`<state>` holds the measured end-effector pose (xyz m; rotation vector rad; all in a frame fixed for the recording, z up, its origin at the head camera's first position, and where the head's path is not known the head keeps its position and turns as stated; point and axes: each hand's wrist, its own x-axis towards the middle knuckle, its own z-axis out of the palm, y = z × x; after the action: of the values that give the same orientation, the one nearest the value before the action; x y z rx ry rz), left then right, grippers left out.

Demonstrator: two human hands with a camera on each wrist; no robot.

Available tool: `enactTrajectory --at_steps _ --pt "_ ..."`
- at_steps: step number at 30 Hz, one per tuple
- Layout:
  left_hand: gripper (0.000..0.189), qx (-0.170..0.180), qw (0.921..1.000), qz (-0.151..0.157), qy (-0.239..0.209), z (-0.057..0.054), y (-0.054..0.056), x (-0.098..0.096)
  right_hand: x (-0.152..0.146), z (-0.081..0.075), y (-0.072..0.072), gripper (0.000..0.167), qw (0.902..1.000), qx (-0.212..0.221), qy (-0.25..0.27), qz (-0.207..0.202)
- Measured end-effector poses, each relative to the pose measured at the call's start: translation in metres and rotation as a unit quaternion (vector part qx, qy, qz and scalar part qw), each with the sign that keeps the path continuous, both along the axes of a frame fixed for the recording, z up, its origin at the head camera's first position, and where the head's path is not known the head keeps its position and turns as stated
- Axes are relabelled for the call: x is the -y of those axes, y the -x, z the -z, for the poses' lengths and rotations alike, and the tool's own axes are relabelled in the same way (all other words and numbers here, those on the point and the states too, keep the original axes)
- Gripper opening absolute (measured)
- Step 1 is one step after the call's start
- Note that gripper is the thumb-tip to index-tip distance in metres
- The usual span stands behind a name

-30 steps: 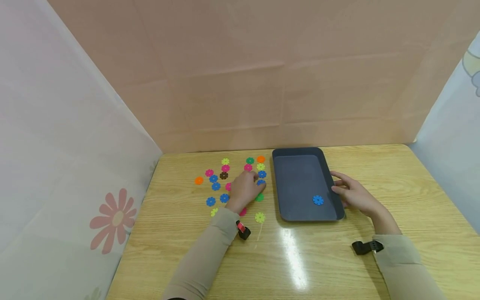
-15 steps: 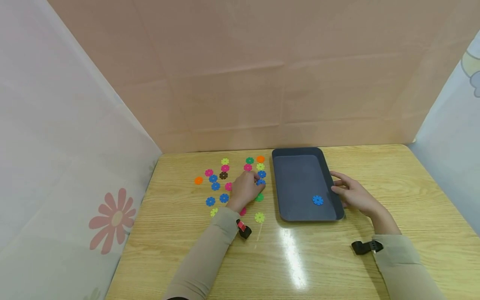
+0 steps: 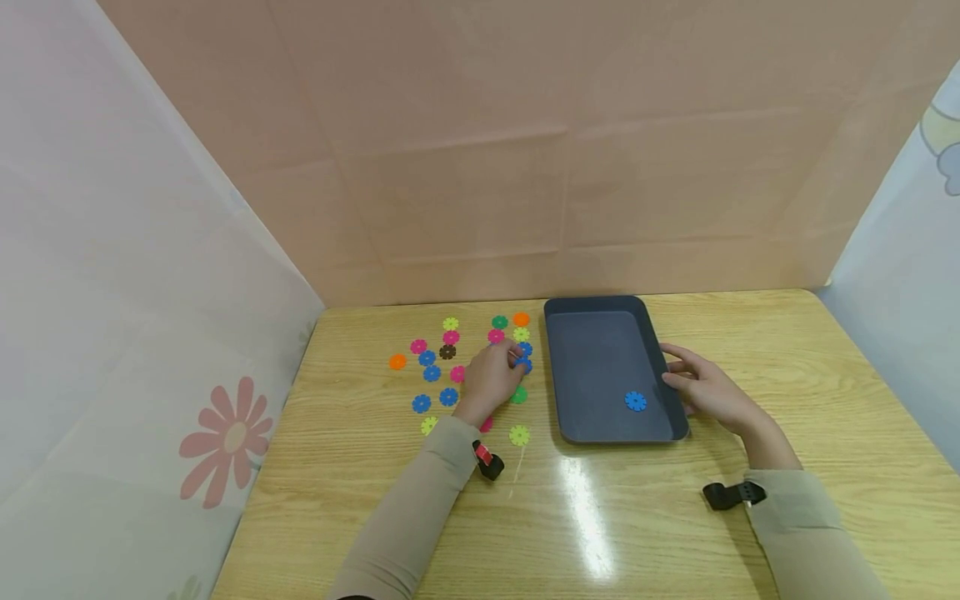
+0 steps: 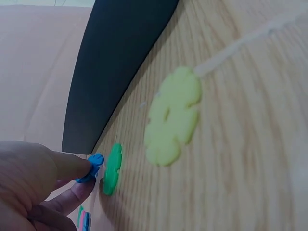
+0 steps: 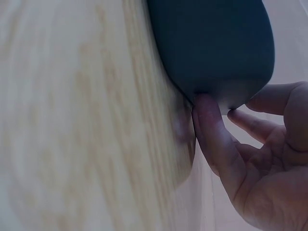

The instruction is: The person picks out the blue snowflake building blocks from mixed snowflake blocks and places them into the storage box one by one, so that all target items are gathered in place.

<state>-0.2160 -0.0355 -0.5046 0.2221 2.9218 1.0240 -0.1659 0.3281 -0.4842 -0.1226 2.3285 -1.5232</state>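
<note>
On the wood-grain tabletop, a dark grey rectangular tray lies near the back edge, about midway between the side edges. A blue notched round disc sits inside, toward its front right corner. Multicoloured notched discs lie scattered left of the tray; a yellow-green notched disc is frontmost at right. The left hand is over the scatter's right part; the right hand is at the tray's right rim.
</note>
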Motion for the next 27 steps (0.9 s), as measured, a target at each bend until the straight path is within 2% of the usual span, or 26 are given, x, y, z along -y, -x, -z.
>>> enactTrajectory --at_steps 8,15,20,23,27 --pt "0.014 -0.003 0.9995 0.001 -0.031 -0.003 -0.001 -0.001 0.001 0.000 0.000 0.066 1.0000 0.000 -0.004 0.000" --pt "0.013 -0.013 0.9970 0.009 -0.075 -0.019 -0.003 -0.008 0.001 -0.001 0.000 0.066 1.0000 -0.001 -0.007 0.001" --pt "0.011 -0.022 0.9967 0.016 -0.077 -0.033 -0.005 -0.021 0.001 -0.002 0.000 0.066 1.0000 -0.002 -0.009 0.001" --pt "0.011 -0.025 0.9959 0.032 -0.080 -0.041 -0.006 -0.033 0.001 -0.002 0.000 0.066 0.9999 -0.003 -0.012 0.001" --pt "0.011 -0.027 0.9946 0.052 -0.085 -0.047 -0.008 -0.051 0.001 -0.002 -0.001 0.066 0.9999 -0.004 -0.015 0.001"
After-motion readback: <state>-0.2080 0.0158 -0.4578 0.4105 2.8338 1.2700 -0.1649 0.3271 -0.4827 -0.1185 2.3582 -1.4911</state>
